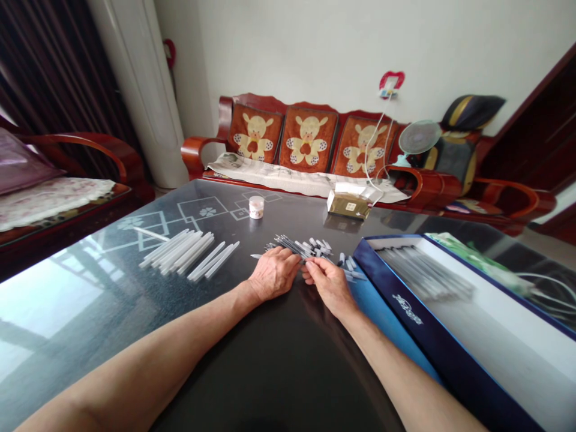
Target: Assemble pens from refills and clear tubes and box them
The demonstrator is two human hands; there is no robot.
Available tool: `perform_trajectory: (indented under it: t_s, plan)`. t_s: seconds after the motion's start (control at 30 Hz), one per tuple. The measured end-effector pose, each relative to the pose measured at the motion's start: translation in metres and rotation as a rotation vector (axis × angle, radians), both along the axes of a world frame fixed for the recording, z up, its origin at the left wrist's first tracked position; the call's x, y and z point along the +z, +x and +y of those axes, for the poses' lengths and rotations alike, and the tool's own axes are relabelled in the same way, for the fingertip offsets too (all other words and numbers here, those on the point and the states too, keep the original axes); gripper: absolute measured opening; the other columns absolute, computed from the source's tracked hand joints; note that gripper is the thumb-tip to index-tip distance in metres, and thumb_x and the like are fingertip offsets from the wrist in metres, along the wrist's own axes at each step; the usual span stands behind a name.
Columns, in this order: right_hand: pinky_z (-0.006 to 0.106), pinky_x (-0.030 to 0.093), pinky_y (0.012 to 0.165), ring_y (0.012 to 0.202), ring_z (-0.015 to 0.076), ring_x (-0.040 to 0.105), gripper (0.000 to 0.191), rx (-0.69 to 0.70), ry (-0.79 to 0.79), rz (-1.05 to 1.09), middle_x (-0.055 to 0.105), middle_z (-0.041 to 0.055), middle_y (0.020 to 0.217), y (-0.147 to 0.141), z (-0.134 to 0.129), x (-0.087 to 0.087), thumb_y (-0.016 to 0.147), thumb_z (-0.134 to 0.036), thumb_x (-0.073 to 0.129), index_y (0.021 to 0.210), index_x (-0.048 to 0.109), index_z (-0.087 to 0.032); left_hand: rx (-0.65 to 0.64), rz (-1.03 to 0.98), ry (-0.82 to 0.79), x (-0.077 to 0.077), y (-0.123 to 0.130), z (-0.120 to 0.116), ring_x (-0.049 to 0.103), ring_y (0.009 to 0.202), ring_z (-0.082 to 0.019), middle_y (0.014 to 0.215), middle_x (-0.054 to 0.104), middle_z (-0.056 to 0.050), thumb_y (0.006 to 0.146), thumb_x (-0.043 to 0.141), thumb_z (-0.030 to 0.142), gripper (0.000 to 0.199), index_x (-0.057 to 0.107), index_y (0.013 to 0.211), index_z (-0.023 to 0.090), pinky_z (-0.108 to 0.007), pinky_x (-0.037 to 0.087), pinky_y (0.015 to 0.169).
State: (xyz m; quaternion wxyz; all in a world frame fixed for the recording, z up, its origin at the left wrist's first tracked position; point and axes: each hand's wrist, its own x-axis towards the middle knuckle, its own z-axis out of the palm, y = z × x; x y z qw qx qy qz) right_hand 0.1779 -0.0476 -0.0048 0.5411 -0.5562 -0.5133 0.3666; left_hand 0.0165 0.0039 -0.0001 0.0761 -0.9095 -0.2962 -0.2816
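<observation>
My left hand [275, 273] is closed, back up, around what looks like a white pen barrel [255, 256]; only its pointed end shows, past the knuckles on the left. Against it, my right hand [330, 285] pinches with thumb and forefinger, and what lies between them is too small to make out. Just beyond both hands is a heap of thin dark pen refills [292, 245], partly covered by my left hand. White and grey pen caps [317, 247] lie right of the refills, with more caps [351, 264] beside the box. Further left, several white pen barrels [180, 252] rest in a loose row.
A blue open box [405, 300] on the right holds a row of pens [423, 270]. A small white tub [256, 207] and a tissue box [348, 204] stand toward the table's [225, 360] far edge. Behind is a wooden sofa with cushions [307, 138].
</observation>
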Motion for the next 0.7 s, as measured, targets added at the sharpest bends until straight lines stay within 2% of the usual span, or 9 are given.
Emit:
perform_trajectory:
  t_s: [0.27, 0.37, 0.5, 0.6, 0.7]
  plan:
    - [0.033, 0.053, 0.055, 0.061, 0.0200, 0.064, 0.044, -0.067, -0.031, -0.155, 0.068, 0.0050, 0.067, -0.0043, 0.0015, 0.0039, 0.082, -0.063, 0.049, 0.071, 0.062, -0.023, -0.026, -0.013, 0.012, 0.0002, -0.0004, -0.0012, 0.053, 0.074, -0.018, 0.079, 0.059, -0.007, 0.096, 0.037, 0.027, 0.030, 0.065, 0.098, 0.015, -0.032, 0.045, 0.075]
    - [0.033, 0.054, 0.056, 0.067, 0.0212, 0.065, 0.040, -0.061, 0.009, -0.165, 0.068, 0.0056, 0.073, -0.0041, -0.0001, 0.0035, 0.084, -0.060, 0.047, 0.079, 0.062, -0.023, -0.012, -0.023, 0.013, -0.0005, -0.0006, -0.0003, 0.053, 0.074, -0.018, 0.080, 0.060, -0.007, 0.096, 0.037, 0.028, 0.031, 0.065, 0.097, 0.015, -0.032, 0.045, 0.075]
    - [0.031, 0.054, 0.060, 0.074, 0.0206, 0.066, 0.028, -0.008, 0.056, -0.179, 0.069, 0.0031, 0.081, -0.0019, -0.0027, 0.0009, 0.080, -0.046, 0.056, 0.093, 0.058, -0.022, -0.021, -0.017, 0.009, -0.0004, -0.0004, -0.0003, 0.053, 0.074, -0.019, 0.079, 0.060, -0.007, 0.097, 0.036, 0.029, 0.033, 0.065, 0.097, 0.015, -0.033, 0.045, 0.074]
    - [0.030, 0.052, 0.061, 0.069, 0.0194, 0.065, 0.024, -0.011, 0.054, -0.245, 0.068, 0.0019, 0.076, -0.0007, -0.0021, 0.0000, 0.081, -0.044, 0.054, 0.088, 0.060, -0.022, -0.043, -0.007, 0.008, 0.0001, -0.0002, -0.0011, 0.053, 0.074, -0.019, 0.079, 0.059, -0.007, 0.097, 0.037, 0.029, 0.032, 0.065, 0.097, 0.015, -0.032, 0.045, 0.074]
    - [0.031, 0.049, 0.057, 0.060, 0.0193, 0.062, 0.035, -0.052, 0.011, -0.308, 0.066, 0.0029, 0.066, -0.0014, -0.0007, 0.0019, 0.085, -0.053, 0.047, 0.073, 0.061, -0.023, -0.059, -0.004, 0.015, 0.0002, -0.0004, -0.0015, 0.052, 0.074, -0.019, 0.079, 0.058, -0.007, 0.097, 0.037, 0.029, 0.032, 0.065, 0.096, 0.015, -0.032, 0.044, 0.073]
